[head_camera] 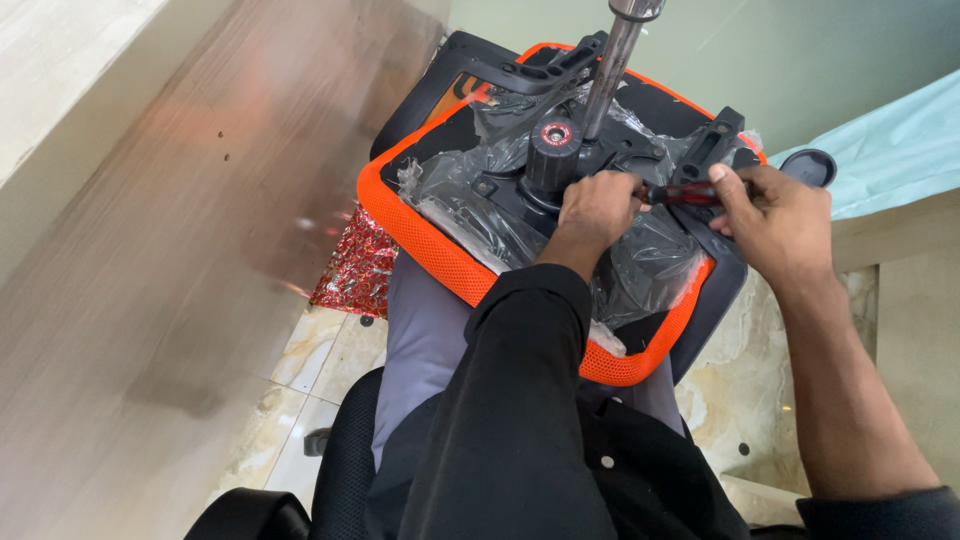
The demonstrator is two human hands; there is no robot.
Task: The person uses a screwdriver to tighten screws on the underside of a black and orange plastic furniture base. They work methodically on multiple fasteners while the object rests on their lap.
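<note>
1. Upturned office-chair seat (440,245), black underneath with an orange mesh edge, rests on the person's lap, its underside facing up and partly covered in crinkled clear plastic wrap (650,265).
2. A black metal mechanism plate (600,150) sits at the middle of the seat's underside, with a shiny steel gas-lift column (612,70) rising from it, tilted toward the top of the view.
3. A black round knob with a red ring on its top (553,150) stands just beside the column's base.
4. The left hand (597,208), in a black sleeve, is curled closed over the tip end of a screwdriver with a red and black handle (685,193), pressed down against the mechanism plate.
5. The right hand (775,220) is clamped around the screwdriver's handle, fingers wrapped over it, the tool lying roughly level between both hands.
6. A black plastic armrest bracket (710,145) lies just behind the right hand.
7. A red glittery piece of wrapping (355,265) lies on the pale marble floor (320,355), beside the seat's left edge.
8. A pale turquoise sheet (890,150) lies at the right.
</note>
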